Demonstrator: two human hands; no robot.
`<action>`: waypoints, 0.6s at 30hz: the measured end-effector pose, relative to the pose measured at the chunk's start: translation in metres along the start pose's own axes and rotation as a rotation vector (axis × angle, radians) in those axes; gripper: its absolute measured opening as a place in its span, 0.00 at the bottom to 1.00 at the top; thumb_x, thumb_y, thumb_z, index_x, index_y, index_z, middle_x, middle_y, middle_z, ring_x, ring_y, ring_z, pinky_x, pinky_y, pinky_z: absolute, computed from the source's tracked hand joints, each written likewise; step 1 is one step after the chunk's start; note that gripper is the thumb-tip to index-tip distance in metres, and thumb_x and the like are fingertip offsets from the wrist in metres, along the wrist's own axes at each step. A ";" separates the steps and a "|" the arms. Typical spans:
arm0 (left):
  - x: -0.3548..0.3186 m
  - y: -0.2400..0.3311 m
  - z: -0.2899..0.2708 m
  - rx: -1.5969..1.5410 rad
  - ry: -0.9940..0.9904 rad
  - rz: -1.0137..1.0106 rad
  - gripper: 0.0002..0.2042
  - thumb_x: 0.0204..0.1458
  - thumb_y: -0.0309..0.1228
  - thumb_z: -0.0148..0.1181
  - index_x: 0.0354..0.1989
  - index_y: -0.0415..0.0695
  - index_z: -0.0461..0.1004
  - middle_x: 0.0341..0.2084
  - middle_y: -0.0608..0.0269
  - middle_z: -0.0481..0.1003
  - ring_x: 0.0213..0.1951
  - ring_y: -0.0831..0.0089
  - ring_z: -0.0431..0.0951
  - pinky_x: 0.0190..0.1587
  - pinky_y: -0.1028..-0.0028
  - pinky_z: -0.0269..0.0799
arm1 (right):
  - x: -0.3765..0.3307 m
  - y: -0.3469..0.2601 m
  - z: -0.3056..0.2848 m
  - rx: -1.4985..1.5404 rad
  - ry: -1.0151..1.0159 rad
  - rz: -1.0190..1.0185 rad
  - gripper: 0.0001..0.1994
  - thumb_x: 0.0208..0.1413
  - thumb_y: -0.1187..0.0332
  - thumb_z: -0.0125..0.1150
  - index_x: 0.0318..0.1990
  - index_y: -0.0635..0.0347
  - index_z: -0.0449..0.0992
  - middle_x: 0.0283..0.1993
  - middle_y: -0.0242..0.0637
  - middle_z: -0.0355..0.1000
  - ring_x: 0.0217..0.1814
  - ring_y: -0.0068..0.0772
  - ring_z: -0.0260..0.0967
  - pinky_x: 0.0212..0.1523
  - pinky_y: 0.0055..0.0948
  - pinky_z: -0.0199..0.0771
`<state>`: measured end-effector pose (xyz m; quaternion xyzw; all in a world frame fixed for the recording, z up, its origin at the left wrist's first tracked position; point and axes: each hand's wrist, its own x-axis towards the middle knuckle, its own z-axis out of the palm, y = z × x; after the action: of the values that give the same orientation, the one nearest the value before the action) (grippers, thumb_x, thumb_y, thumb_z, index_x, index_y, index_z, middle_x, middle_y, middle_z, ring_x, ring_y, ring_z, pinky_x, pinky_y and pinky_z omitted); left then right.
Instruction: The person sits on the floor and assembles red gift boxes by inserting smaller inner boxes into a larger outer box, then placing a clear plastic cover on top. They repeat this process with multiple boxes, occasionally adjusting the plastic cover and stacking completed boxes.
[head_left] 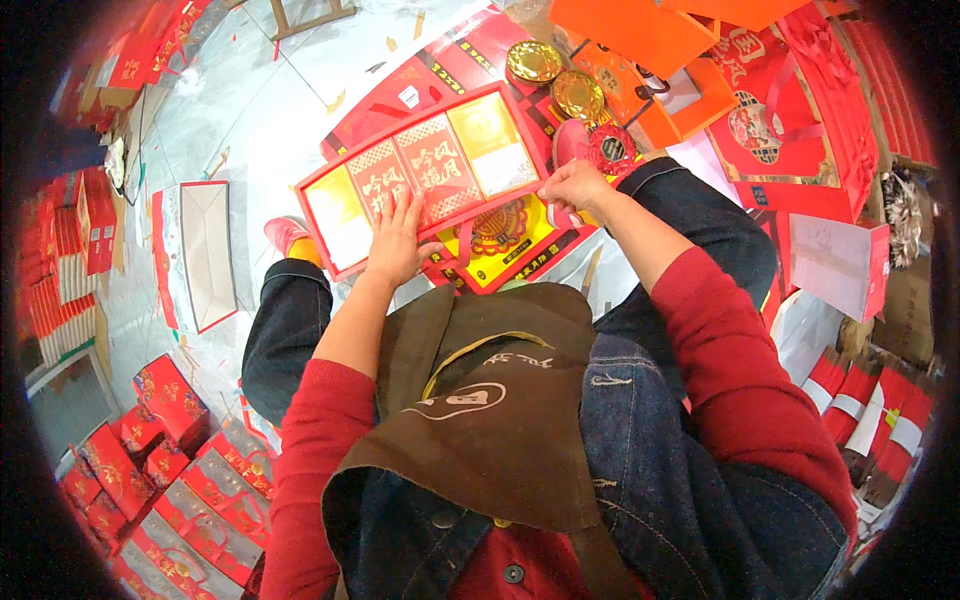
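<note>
Across my knees lies an open, shallow red gift box, tilted up to the right. Two red patterned small boxes fill its middle, with a shiny gold compartment at either end. My left hand rests with fingers spread on the left small box and the near rim. At the box's right corner, my right hand has thumb and fingertips pinched together; what they grip, if anything, is too small to tell. Underneath shows a yellow, red and black printed panel with a red ribbon.
Two round gold tins and a round red tin stand beyond the box. Orange bags and a red gift bag lie at the far right. A pale paper bag is left; stacked red boxes crowd the lower left.
</note>
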<state>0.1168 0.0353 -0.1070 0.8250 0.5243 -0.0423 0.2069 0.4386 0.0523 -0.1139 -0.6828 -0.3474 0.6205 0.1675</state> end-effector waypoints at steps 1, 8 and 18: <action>0.000 0.000 0.000 -0.003 0.004 -0.004 0.44 0.39 0.46 0.65 0.64 0.46 0.49 0.64 0.49 0.46 0.65 0.46 0.44 0.63 0.52 0.47 | 0.001 0.004 0.003 0.012 -0.010 -0.007 0.05 0.42 0.72 0.66 0.23 0.62 0.76 0.20 0.33 0.71 0.17 0.23 0.66 0.18 0.23 0.66; 0.004 0.006 0.001 -0.011 0.057 -0.010 0.42 0.40 0.44 0.65 0.64 0.46 0.50 0.64 0.49 0.48 0.65 0.47 0.46 0.63 0.54 0.47 | 0.025 0.038 0.033 0.222 0.468 -0.532 0.04 0.41 0.75 0.65 0.27 0.64 0.77 0.24 0.34 0.72 0.25 0.23 0.69 0.27 0.24 0.68; 0.006 0.022 -0.003 0.218 -0.052 -0.066 0.42 0.43 0.47 0.62 0.64 0.45 0.48 0.64 0.47 0.46 0.64 0.45 0.44 0.62 0.51 0.48 | 0.026 0.042 0.042 0.038 0.671 -0.553 0.06 0.43 0.73 0.65 0.31 0.59 0.79 0.26 0.37 0.72 0.28 0.30 0.71 0.33 0.27 0.71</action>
<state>0.1382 0.0333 -0.0989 0.8235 0.5379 -0.1271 0.1280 0.4093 0.0317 -0.1680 -0.7247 -0.4322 0.3024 0.4433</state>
